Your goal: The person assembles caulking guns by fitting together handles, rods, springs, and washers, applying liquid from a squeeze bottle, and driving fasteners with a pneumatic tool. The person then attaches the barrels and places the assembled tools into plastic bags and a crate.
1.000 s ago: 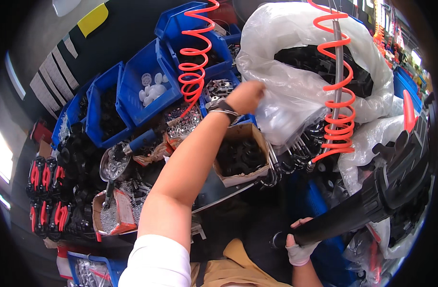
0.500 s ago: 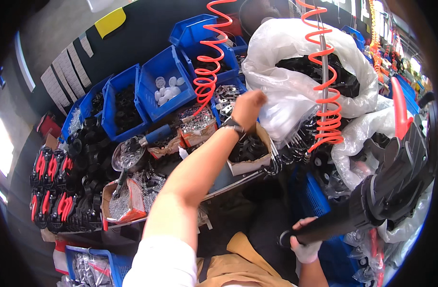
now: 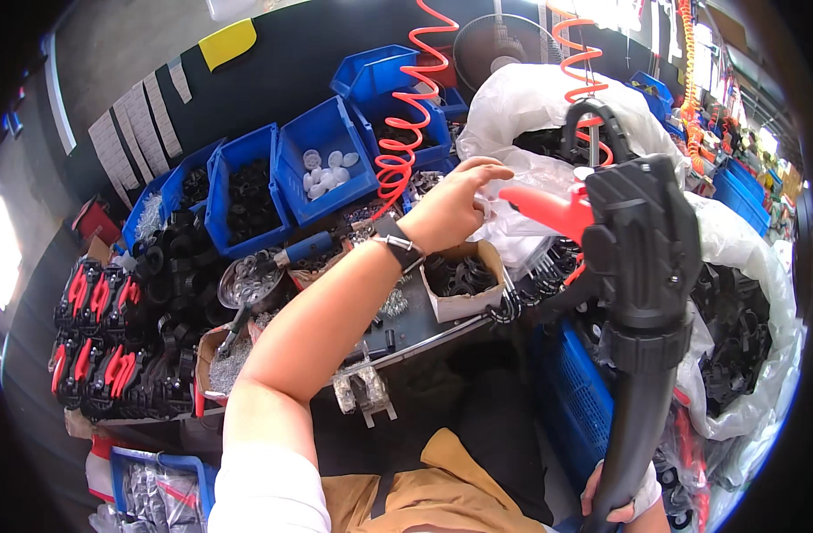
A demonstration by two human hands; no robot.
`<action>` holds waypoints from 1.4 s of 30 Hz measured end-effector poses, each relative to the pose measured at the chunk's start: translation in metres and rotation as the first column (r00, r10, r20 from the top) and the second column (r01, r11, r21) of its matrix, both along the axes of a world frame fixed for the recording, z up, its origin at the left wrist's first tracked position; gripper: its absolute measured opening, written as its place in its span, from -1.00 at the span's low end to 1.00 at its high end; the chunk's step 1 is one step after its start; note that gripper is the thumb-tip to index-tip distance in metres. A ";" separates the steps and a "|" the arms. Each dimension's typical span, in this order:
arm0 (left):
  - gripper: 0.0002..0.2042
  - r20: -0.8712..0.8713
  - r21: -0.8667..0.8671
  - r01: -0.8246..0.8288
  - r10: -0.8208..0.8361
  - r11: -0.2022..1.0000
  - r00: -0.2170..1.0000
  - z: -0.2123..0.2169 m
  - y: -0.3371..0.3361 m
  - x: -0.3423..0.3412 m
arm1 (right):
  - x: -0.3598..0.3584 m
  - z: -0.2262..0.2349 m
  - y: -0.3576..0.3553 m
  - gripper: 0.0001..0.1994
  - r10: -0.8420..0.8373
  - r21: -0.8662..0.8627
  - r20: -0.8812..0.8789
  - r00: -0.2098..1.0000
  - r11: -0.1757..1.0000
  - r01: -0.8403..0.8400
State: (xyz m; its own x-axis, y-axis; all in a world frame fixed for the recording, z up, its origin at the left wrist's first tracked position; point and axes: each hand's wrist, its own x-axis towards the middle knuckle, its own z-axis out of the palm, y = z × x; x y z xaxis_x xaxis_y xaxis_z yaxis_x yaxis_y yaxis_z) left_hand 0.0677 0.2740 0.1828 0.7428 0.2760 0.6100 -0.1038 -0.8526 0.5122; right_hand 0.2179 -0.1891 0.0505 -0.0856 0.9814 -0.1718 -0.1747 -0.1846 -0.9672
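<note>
My right hand (image 3: 626, 499) is wrapped round the lower end of a long black plastic tube (image 3: 633, 426). At its top sits a bulky black housing (image 3: 646, 240) with a red lever (image 3: 548, 210) and a curved black loop. Left of that lever is my left hand (image 3: 455, 204), fingers stretched out and apart, with nothing visible in them; its palm side is hidden. Beneath this hand stands a small carton of black parts (image 3: 467, 302). A bin of small metal parts (image 3: 424, 182) is partly covered by the hand.
Blue bins (image 3: 322, 191) line the back of the bench, one holding white caps. Orange coiled hoses (image 3: 402, 151) hang above. Black clamps with red levers (image 3: 95, 298) are stacked at left. Plastic sacks (image 3: 753, 355) of black parts and a blue crate (image 3: 566, 382) are at right.
The tube assembly has swung upright and leftward, bringing its red lever close to my left hand. My left hand has lowered slightly and its fingers have spread. My right hand has moved right and down.
</note>
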 end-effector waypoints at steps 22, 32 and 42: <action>-0.60 0.386 0.413 -0.067 -0.108 0.908 0.916 -0.147 -0.213 -0.001 | -0.041 -0.006 -0.002 0.08 -0.392 -0.076 -0.244 0.887 0.920 0.385; -0.79 0.438 -0.198 -0.316 0.372 0.928 0.818 -0.124 -0.149 0.014 | -0.013 -0.028 0.114 -0.29 0.402 0.471 -0.729 0.554 0.882 -0.020; -0.78 -0.037 -0.255 0.134 -0.149 0.957 0.988 -0.241 -0.228 -0.151 | -0.133 -0.007 0.213 -0.27 0.428 0.305 -0.661 0.617 0.904 -0.300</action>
State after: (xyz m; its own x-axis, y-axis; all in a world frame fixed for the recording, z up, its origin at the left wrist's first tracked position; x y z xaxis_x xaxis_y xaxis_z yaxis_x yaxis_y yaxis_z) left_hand -0.0832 0.0458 -0.0583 0.8159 0.3048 0.4913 -0.1794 -0.6743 0.7163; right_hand 0.0853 0.0237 0.0436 -0.4722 0.8487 0.2383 -0.7563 -0.2511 -0.6042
